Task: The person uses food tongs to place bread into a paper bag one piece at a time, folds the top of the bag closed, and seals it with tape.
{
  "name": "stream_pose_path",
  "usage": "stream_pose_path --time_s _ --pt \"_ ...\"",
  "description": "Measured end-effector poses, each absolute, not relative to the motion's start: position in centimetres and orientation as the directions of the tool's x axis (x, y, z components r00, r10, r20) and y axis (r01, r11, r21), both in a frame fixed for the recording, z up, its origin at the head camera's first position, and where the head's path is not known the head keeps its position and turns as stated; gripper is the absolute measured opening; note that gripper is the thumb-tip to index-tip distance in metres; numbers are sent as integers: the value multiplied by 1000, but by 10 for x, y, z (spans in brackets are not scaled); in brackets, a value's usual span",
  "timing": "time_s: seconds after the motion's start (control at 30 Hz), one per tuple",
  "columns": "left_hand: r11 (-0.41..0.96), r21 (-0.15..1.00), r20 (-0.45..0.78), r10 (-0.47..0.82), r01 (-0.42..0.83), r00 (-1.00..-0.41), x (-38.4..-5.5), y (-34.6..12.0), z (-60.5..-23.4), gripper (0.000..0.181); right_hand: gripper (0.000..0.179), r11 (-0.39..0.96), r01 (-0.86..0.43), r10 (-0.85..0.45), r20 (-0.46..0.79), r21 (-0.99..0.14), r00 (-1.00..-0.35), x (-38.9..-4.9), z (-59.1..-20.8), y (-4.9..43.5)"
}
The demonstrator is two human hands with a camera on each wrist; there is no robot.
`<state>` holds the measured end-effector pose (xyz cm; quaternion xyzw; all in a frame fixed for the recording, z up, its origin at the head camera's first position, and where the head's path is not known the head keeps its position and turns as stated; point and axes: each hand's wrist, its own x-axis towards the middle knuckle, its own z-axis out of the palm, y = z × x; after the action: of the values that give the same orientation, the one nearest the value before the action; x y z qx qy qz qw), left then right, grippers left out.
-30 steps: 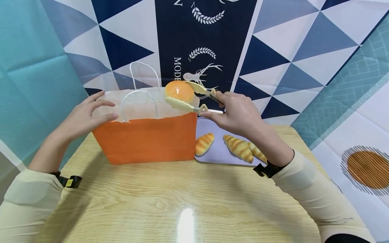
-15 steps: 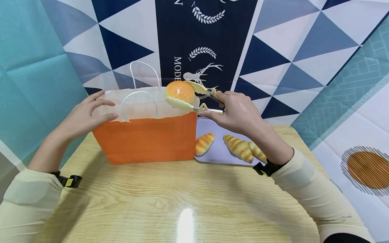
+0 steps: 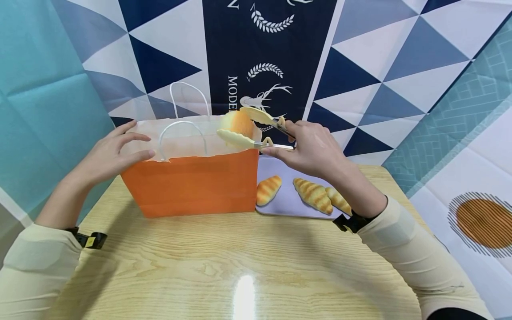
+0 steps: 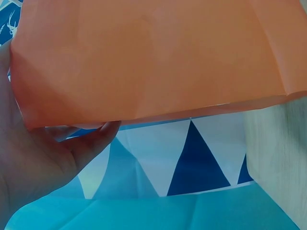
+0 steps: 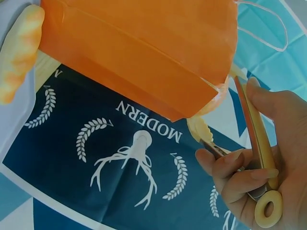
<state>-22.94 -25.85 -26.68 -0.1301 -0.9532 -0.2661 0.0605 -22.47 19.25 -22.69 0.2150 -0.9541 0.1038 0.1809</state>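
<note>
An orange paper bag (image 3: 200, 186) with a white inside and white handles stands with its top open. My left hand (image 3: 110, 153) holds its left rim, fingers spread over the edge; in the left wrist view the thumb (image 4: 96, 146) lies along the rim, other fingers mostly hidden. My right hand (image 3: 316, 149) grips tongs (image 3: 236, 138) with pale yellow tips, parted at the bag's right upper edge. A round bun (image 3: 242, 123) is between the tips, tilted with its pale side showing; whether both tips touch it, I cannot tell.
Right of the bag, a lavender tray (image 3: 277, 166) carries several striped croissant-shaped breads (image 3: 314, 195), one partly behind my right forearm. A wooden table (image 3: 216, 258) lies beneath, and a patterned cloth (image 3: 356, 66) hangs behind.
The bun has turned between the tong tips and sunk slightly: its seeded top faced up before, now its pale side shows. Both hands have stayed in place.
</note>
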Motion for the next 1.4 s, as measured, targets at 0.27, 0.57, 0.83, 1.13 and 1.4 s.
stream_pose_path --time_s 0.27,0.57,0.83,1.13,1.4 --pt "822 493 183 224 287 -957 -229 -259 -267 65 64 894 -428 -348 398 -130 -849 -220 -225 196" --pt "819 498 179 223 284 -958 -228 -262 -266 65 71 906 -371 -276 382 -203 -882 -213 -225 214" --pt "828 493 176 208 269 -962 -227 -265 -266 67 76 911 -335 -226 390 -240 -893 -208 -233 240" --pt "829 488 178 210 272 -961 -228 -264 -267 66 67 910 -290 -162 393 -294 -905 -203 -255 288" --pt "827 486 175 226 284 -958 -231 -260 -267 67 93 946 -188 -118 259 -265 -959 -201 -287 331"
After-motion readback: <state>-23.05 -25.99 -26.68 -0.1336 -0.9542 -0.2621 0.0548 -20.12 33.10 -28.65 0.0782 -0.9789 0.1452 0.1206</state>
